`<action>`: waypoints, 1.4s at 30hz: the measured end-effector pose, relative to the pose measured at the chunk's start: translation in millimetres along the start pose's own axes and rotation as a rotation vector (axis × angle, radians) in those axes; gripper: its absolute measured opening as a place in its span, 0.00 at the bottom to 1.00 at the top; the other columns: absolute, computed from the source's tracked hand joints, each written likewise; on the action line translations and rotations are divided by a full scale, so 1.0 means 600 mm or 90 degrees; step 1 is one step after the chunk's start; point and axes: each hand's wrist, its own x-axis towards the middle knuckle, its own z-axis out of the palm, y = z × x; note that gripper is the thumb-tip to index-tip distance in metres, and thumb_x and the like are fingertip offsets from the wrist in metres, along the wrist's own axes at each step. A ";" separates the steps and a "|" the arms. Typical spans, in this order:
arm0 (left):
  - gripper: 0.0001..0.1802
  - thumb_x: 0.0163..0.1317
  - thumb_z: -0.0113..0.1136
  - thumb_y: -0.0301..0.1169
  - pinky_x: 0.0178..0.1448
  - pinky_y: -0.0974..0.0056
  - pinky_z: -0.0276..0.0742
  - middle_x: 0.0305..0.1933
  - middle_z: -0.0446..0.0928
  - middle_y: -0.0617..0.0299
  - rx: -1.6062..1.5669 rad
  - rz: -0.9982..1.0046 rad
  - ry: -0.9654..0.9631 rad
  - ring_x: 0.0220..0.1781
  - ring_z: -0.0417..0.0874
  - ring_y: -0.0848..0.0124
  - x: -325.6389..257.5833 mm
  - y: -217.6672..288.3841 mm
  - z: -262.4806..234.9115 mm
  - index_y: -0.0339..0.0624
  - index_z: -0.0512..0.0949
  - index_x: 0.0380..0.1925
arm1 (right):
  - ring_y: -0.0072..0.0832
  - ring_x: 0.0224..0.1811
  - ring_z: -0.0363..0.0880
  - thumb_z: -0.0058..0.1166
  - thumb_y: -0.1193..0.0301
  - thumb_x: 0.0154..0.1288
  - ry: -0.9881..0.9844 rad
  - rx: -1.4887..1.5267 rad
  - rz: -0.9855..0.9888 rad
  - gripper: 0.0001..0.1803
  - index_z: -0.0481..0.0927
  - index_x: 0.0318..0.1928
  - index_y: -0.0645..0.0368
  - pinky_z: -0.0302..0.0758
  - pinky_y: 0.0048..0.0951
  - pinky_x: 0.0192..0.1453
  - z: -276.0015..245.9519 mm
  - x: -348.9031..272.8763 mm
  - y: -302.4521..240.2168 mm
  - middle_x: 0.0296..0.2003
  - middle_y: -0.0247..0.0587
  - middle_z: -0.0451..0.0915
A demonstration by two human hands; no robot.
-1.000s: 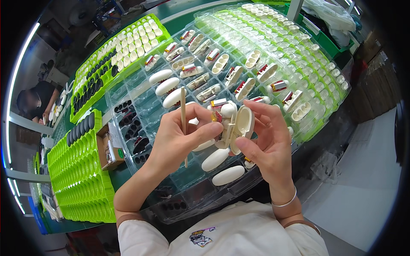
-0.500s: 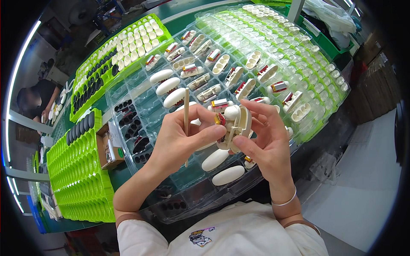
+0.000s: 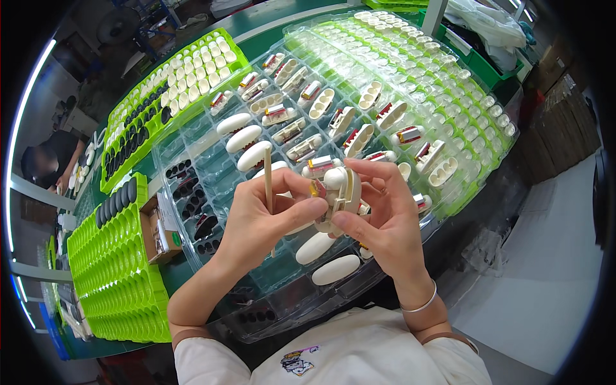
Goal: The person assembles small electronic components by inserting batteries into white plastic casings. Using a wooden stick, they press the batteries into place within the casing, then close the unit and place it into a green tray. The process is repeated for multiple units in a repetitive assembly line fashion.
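White oval casing (image 3: 350,194) held above clear compartment tray (image 3: 204,152). Left hand (image 3: 260,215): thumb and forefinger pinching at casing's left edge, perhaps on red-yellow part (image 3: 316,187); contact partly hidden. Wooden stick (image 3: 268,179) near upright, left of casing, tucked in same hand. Right hand (image 3: 385,221): thumb and fingers pinching casing's right side. Advisable: even squeeze, red-yellow part clear of casing's rim.

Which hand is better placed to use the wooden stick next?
Probably the left hand: the wooden stick is held in it, upper end sticking up clear, while the right hand grips the cream casing.
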 end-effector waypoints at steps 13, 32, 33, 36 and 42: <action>0.09 0.49 0.61 0.28 0.28 0.79 0.66 0.27 0.76 0.64 -0.032 -0.023 -0.008 0.26 0.73 0.83 0.010 -0.006 -0.004 0.35 0.75 0.29 | 0.23 0.40 0.71 0.61 0.77 0.46 -0.033 0.046 0.033 0.27 0.65 0.48 0.58 0.76 0.22 0.38 -0.011 0.012 0.022 0.40 0.38 0.68; 0.20 0.50 0.59 0.32 0.25 0.68 0.70 0.33 0.72 0.57 0.467 0.290 0.078 0.25 0.74 0.66 -0.011 -0.016 0.014 0.38 0.72 0.44 | 0.28 0.47 0.69 0.52 0.81 0.53 0.096 0.211 0.053 0.25 0.57 0.49 0.54 0.70 0.27 0.50 0.018 -0.008 0.047 0.46 0.45 0.67; 0.22 0.48 0.60 0.31 0.24 0.69 0.69 0.34 0.72 0.58 0.498 0.307 0.096 0.23 0.73 0.69 -0.016 -0.015 0.017 0.41 0.71 0.46 | 0.27 0.46 0.69 0.52 0.78 0.54 0.104 0.212 0.063 0.25 0.56 0.50 0.54 0.70 0.27 0.49 0.019 -0.010 0.046 0.45 0.44 0.67; 0.29 0.43 0.64 0.33 0.22 0.71 0.70 0.38 0.71 0.59 0.566 0.414 0.134 0.25 0.75 0.71 -0.019 -0.020 0.014 0.43 0.69 0.49 | 0.27 0.47 0.69 0.53 0.75 0.55 0.135 0.264 0.046 0.25 0.56 0.50 0.54 0.71 0.27 0.48 0.036 -0.008 0.042 0.44 0.43 0.68; 0.32 0.33 0.67 0.34 0.21 0.72 0.72 0.42 0.74 0.59 0.728 0.565 0.165 0.28 0.79 0.71 -0.015 -0.042 0.019 0.38 0.70 0.44 | 0.25 0.46 0.69 0.52 0.67 0.57 0.178 0.278 0.060 0.25 0.55 0.50 0.54 0.69 0.27 0.49 0.042 -0.015 0.041 0.44 0.40 0.68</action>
